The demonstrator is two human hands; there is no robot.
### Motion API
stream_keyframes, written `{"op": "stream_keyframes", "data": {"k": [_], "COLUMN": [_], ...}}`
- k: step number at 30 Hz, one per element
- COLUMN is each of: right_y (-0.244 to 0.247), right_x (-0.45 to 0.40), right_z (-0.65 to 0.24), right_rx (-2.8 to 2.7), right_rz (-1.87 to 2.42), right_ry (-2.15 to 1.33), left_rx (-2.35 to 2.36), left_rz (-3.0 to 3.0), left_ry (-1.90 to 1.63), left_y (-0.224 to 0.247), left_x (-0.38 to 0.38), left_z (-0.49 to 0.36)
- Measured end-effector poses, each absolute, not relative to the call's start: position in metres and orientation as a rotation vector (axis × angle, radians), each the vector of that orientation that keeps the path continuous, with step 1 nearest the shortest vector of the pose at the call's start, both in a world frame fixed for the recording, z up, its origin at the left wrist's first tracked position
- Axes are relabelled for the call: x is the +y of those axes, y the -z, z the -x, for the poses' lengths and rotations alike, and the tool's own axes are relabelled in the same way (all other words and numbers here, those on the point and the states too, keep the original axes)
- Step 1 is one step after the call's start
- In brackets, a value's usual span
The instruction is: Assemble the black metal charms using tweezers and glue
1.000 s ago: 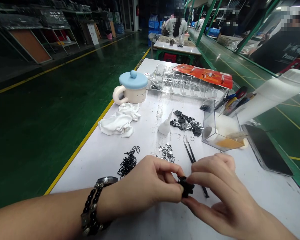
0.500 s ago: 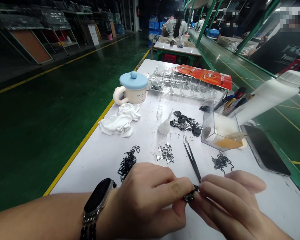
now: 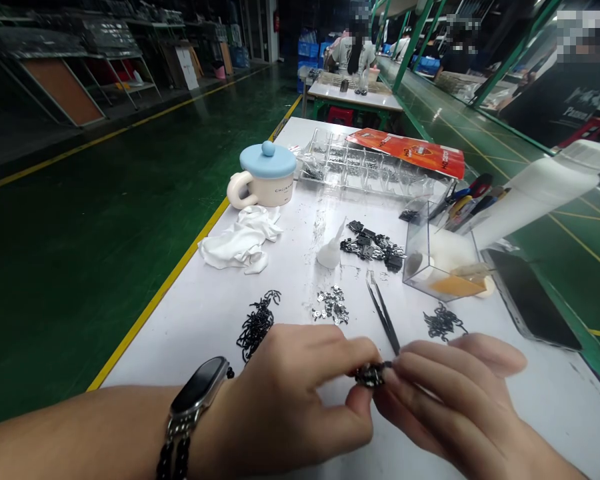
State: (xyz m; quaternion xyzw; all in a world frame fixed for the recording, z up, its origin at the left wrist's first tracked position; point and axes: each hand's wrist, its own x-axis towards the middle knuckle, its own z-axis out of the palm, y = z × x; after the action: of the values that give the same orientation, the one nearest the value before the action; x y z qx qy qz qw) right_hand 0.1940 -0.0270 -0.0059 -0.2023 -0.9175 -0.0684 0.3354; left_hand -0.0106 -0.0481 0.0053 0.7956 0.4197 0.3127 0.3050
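A small dark part (image 3: 369,375) is pinched between my two hands near the table's front. My left hand (image 3: 305,393), with a watch on its wrist, grips its left side with thumb and index finger. The fingers of my right hand (image 3: 450,393) close on its right side. Just beyond the part lie black tweezers (image 3: 383,313). A pile of small silvery pieces (image 3: 331,305) sits left of the tweezers, with black curved pieces (image 3: 256,327) further left and more of them (image 3: 443,321) at the right. Black assembled parts (image 3: 374,245) lie farther back.
On the white table (image 3: 180,333) are a blue-lidded mug (image 3: 267,177), a white cloth (image 3: 240,243), a nozzle-tipped bottle (image 3: 329,253), a compartment tray (image 3: 365,170), a clear box (image 3: 445,267), a phone (image 3: 533,300) and a large white bottle (image 3: 540,190). People sit farther off.
The small dark part has shifted slightly left and shows more between my fingers. My left index finger has drawn back a little, and my right fingertips have moved slightly left.
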Motion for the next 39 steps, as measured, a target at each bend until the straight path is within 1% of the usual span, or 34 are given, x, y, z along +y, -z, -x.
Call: {"op": "stream_keyframes", "data": {"k": [5, 10, 19, 25, 34, 39], "right_y": [0.008, 0.008, 0.010, 0.013, 0.015, 0.016], "right_x": [-0.020, -0.018, -0.014, -0.010, -0.005, -0.004], "right_z": [-0.186, -0.186, -0.189, -0.192, -0.191, -0.192], "right_rx": [-2.335, -2.337, -2.244, -2.147, -1.901, -1.789], "right_rz": [0.729, 0.874, 0.945, 0.959, 1.035, 1.064], "right_ry": [-0.226, -0.449, -0.713, -0.897, -1.301, -1.453], "left_rx": [1.039, 0.947, 0.819, 0.833, 0.840, 0.858], "left_rz": [-1.140, -0.730, -0.573, -0.510, -0.542, -0.526], "left_ry": [-0.577, -0.495, -0.515, -0.527, -0.542, -0.539], "left_y": [-0.005, -0.003, 0.003, -0.001, -0.002, -0.003], "left_x": [-0.032, -0.022, -0.024, -0.024, -0.023, -0.023], "left_z": [0.009, 0.011, 0.013, 0.014, 0.014, 0.014]}}
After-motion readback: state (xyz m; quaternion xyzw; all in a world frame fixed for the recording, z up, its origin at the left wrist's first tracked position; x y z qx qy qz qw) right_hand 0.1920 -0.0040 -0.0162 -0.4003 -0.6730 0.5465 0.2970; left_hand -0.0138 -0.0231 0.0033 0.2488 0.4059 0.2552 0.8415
